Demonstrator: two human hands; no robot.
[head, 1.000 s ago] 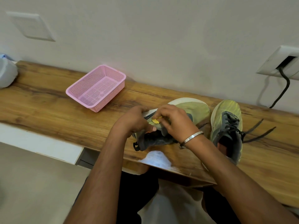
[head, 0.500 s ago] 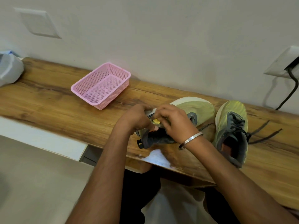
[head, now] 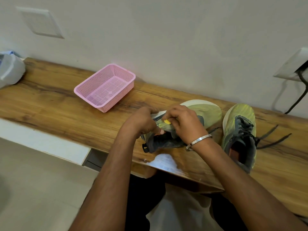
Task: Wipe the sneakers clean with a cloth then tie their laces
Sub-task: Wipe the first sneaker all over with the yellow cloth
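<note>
Two yellow-green and grey sneakers stand on the wooden table (head: 58, 110). The left sneaker (head: 208, 112) is tipped toward me, its grey heel near the table's front edge. My left hand (head: 143, 120) grips its side by the collar, fingers curled. My right hand (head: 185, 122), with a metal bangle on the wrist, pinches a small yellow cloth (head: 167, 121) against the shoe's upper; most of the cloth is hidden under the fingers. The right sneaker (head: 240, 130) stands upright beside my right wrist, with its dark laces (head: 273, 139) lying loose on the table.
A pink mesh basket (head: 83, 90) with nothing in it sits at the back left by the wall. A pale bag (head: 10, 70) is at the far left end. A wall socket (head: 293, 67) with a black cable hangs at the right. A white worn patch (head: 165, 162) marks the front edge.
Both hands stay on the left sneaker, the right fingers shifting slightly with the yellow cloth. The view has drifted a little to the left.
</note>
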